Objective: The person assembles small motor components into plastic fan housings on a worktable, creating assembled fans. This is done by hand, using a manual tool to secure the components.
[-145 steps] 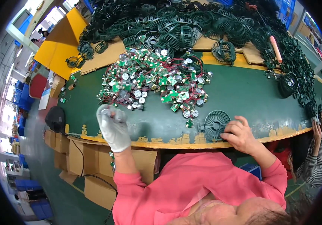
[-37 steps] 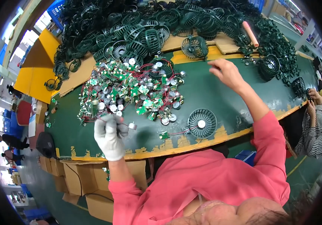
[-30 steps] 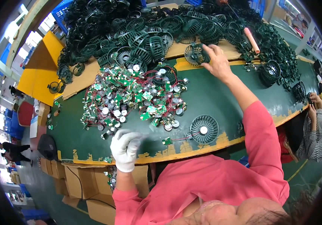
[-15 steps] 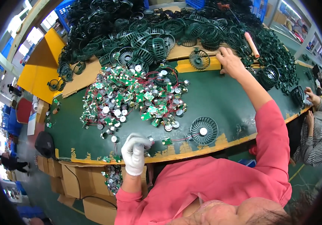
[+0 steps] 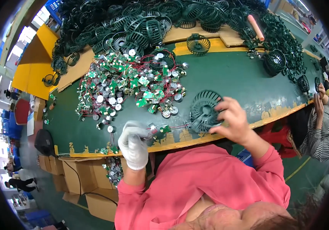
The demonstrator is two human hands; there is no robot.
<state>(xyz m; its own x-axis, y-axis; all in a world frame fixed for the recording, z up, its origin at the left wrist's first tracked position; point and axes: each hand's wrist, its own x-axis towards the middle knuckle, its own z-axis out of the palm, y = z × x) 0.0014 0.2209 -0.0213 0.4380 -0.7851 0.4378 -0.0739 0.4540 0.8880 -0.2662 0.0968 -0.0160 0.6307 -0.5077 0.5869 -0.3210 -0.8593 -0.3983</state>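
My left hand [image 5: 133, 145], in a white glove, is closed near the table's front edge. A small silvery part [image 5: 151, 129] with a bit of red shows at its fingertips; its kind is hard to make out. Just to the right lies a small green circuit board [image 5: 165, 128], joined by red wires to a round ribbed fan housing [image 5: 210, 95] on the table. Over that housing my bare right hand [image 5: 231, 119] curls its fingers around a dark green, slotted round fan part [image 5: 202, 111], blurred by motion. The housing's white centre is hidden beneath it.
A heap of motors with green boards and red wires [image 5: 130, 80] lies left of centre. Dark green fan housings [image 5: 141, 28] pile up behind it. One housing [image 5: 198, 44] sits alone on yellow tape. A pink-handled tool [image 5: 256, 28] lies at right, and a co-worker [image 5: 320, 126] sits beyond.
My right hand has come back from the far side of the table to the near fan housing, bringing a dark green fan part over it. My left hand stays near the front edge.
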